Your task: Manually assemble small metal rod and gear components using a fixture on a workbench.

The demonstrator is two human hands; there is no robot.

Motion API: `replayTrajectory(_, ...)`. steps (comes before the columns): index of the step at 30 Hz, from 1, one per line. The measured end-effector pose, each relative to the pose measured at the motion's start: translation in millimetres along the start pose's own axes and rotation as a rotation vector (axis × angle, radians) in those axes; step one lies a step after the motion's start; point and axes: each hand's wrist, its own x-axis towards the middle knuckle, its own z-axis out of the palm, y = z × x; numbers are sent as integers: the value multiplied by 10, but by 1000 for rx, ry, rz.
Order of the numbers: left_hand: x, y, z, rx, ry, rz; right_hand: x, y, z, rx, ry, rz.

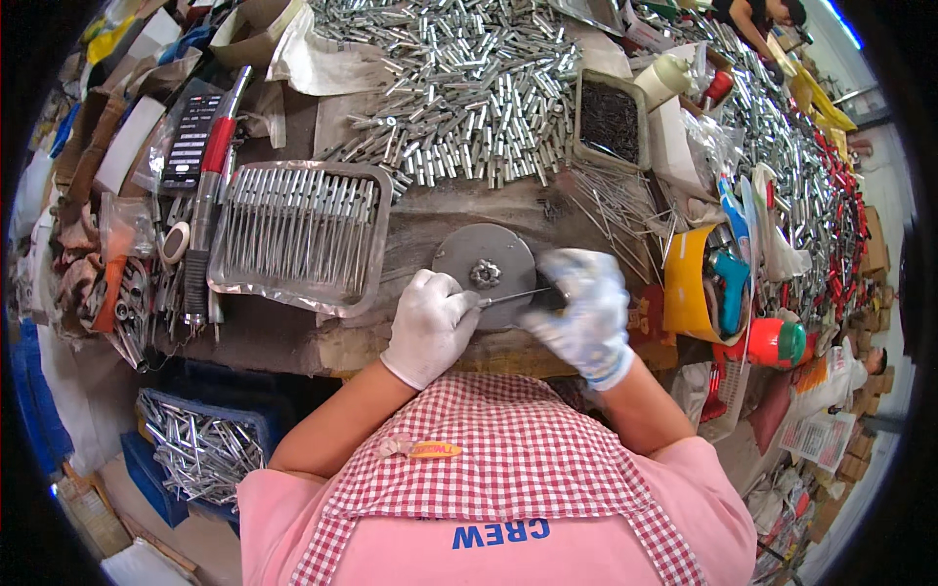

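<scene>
My left hand (431, 327), in a white glove, is closed with its fingertips pinching a thin metal rod (516, 296). The rod points right, across the near part of a round grey disc (456, 257) with a lumpy metal hub (486, 273) at its centre. By the rod's right end is my right hand (586, 314), also gloved; motion smears its fingers, so its grip is unclear. Left of the disc, a metal tray (217, 282) holds a row of slim silver rods with thicker tubular ends (303, 210).
Short metal tubes (479, 88) lie heaped at the back. A bin of dark small pieces (611, 122), loose thin rods (616, 220) and a yellow container (686, 283) stand right. A blue crate (262, 422) of metal parts sits lower left. Another person (752, 24) is far right.
</scene>
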Motion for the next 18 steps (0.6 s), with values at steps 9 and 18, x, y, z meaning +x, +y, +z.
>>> replayTrajectory(9, 19, -25, 6, 5, 19, 49, -427, 250, -39, -206, -160, 301)
replayTrajectory(18, 39, 292, -151, -517, 15, -309, -103, -48, 264, -24, -108, -119)
